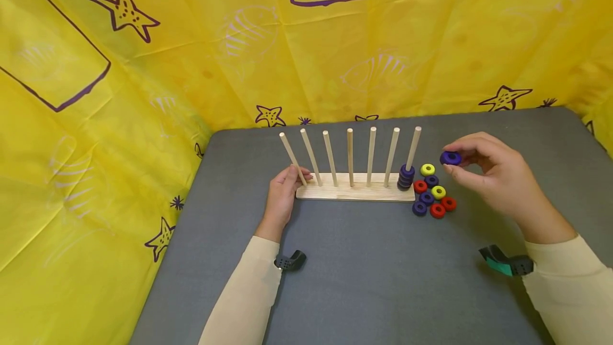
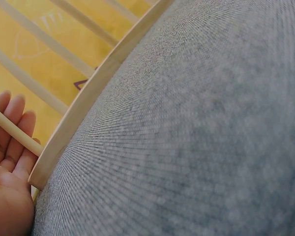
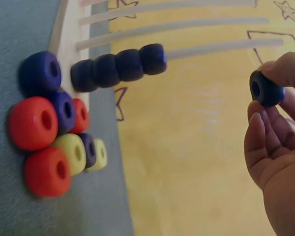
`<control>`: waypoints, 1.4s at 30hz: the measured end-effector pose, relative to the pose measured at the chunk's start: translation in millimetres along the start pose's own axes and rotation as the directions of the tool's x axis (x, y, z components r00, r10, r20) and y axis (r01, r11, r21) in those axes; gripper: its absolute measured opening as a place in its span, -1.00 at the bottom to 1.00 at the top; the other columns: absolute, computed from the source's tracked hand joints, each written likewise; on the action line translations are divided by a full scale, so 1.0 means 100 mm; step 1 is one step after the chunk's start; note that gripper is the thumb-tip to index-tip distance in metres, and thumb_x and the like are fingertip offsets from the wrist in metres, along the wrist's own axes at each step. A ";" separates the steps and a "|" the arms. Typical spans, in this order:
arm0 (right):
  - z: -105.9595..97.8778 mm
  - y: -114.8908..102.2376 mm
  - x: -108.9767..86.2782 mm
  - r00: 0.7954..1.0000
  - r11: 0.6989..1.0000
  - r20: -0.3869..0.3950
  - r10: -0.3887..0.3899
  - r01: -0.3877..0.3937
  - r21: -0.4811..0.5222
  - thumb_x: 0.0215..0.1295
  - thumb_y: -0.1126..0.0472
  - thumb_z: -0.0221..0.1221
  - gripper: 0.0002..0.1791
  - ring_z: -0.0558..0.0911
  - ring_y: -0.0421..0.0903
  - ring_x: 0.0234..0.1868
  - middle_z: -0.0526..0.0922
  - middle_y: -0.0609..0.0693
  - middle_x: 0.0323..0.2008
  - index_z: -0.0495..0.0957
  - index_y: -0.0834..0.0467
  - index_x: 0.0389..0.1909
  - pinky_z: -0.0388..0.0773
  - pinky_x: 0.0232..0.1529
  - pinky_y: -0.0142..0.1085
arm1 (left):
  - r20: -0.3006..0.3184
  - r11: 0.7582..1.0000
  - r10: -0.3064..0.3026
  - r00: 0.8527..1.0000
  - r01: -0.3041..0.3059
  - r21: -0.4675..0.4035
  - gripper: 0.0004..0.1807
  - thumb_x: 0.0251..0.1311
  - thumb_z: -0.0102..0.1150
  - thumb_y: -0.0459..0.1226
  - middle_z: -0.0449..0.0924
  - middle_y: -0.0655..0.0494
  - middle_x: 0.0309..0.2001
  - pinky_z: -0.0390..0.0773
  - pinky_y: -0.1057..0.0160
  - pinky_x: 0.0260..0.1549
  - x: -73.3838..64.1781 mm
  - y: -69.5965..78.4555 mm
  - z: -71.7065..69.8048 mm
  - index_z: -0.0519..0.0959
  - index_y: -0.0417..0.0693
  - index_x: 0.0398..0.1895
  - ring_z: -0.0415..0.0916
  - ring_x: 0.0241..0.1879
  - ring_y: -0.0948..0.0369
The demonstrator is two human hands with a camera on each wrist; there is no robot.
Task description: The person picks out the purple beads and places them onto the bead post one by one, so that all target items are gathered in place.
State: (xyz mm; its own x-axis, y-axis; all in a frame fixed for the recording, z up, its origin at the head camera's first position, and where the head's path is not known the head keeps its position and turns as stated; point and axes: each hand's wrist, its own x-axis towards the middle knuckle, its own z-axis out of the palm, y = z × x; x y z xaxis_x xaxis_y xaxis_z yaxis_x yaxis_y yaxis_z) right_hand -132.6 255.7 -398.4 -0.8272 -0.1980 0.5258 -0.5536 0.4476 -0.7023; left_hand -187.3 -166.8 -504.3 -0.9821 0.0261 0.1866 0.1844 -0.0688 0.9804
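- Aloft, a blue ring (image 1: 450, 158) sits pinched in the right hand (image 1: 488, 172), up beside the rightmost peg (image 1: 413, 148).
- Four blue rings (image 1: 406, 177) are stacked on that peg.
- Loose rings (image 1: 433, 194) lie on the grey surface (image 1: 383, 270).
- Left hand (image 1: 282, 194) rests, fingers straight, against the wooden base (image 1: 354, 190).

Pale unpainted wooden peg board (image 1: 354, 191) at the frame's centre; four dark blue rings (image 1: 405, 177) stacked on its rightmost peg; loose red, yellow and blue rings (image 1: 433, 196) right of it; grey woven table mat (image 1: 383, 270); yellow cloth backdrop (image 1: 191, 41) patterned with purple starfish and faint white fish; cream sleeves (image 1: 244, 297) at the bottom.
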 end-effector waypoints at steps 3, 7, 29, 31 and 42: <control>0.01 -0.05 0.05 1.000 1.000 -0.008 -0.010 0.010 -0.001 -0.04 0.84 0.42 -0.43 0.61 -0.22 -0.14 0.64 0.02 -0.07 0.71 0.39 0.02 0.55 -0.01 -0.59 | 0.000 1.000 0.003 1.000 -0.003 -0.004 -0.43 0.75 -0.01 -0.06 0.71 -0.27 -0.05 0.60 0.06 0.18 0.00 0.00 0.00 0.64 -0.54 -0.01 0.72 -0.01 0.02; 0.01 -0.10 0.11 0.999 0.999 -0.019 -0.043 0.043 0.008 -0.11 0.87 0.42 -0.40 0.62 -0.20 -0.13 0.65 0.06 -0.08 0.71 0.41 0.00 0.56 -0.02 -0.58 | -0.005 1.000 0.000 1.000 0.000 0.000 -0.41 0.74 0.01 -0.05 0.73 -0.19 -0.10 0.61 0.07 0.16 0.00 0.01 0.00 0.64 -0.54 -0.02 0.72 -0.01 -0.04; 0.03 -0.36 0.39 0.990 0.988 -0.024 -0.136 0.138 0.070 -0.13 0.93 0.37 -0.39 0.60 -0.12 -0.08 0.62 0.15 -0.02 0.69 0.47 0.00 0.59 0.02 -0.51 | -0.002 1.000 -0.013 1.000 0.013 0.022 -0.43 0.74 0.01 -0.04 0.74 -0.14 -0.10 0.60 0.06 0.18 -0.01 0.03 0.01 0.65 -0.50 -0.01 0.70 0.00 -0.01; 0.03 -0.39 0.41 0.990 0.987 -0.024 -0.141 0.143 0.071 -0.10 0.91 0.38 -0.40 0.60 -0.11 -0.06 0.63 0.14 -0.02 0.68 0.47 0.01 0.59 0.02 -0.50 | -0.002 1.000 -0.013 1.000 0.013 0.025 -0.44 0.75 0.01 -0.05 0.74 -0.12 -0.10 0.60 0.06 0.18 -0.01 0.03 0.01 0.65 -0.50 0.00 0.70 0.01 -0.04; 0.06 -0.50 0.51 0.988 0.984 -0.017 -0.152 0.153 0.095 -0.05 0.89 0.39 -0.43 0.63 -0.08 -0.08 0.64 0.18 -0.03 0.68 0.48 0.03 0.62 0.03 -0.46 | -0.001 0.999 -0.016 1.000 0.016 0.042 -0.48 0.77 -0.04 -0.10 0.74 -0.19 -0.09 0.59 0.00 0.22 0.00 0.03 0.00 0.66 -0.49 0.00 0.70 0.04 -0.03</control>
State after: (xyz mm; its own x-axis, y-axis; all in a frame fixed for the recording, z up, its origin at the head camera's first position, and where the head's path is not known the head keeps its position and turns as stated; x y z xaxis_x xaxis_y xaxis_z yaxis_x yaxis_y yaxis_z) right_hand -147.4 217.5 -339.4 -0.7315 -0.2492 0.6347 -0.6804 0.3271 -0.6558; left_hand -186.3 -167.0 -501.8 -0.9850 0.0258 0.1704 0.1697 -0.0265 0.9851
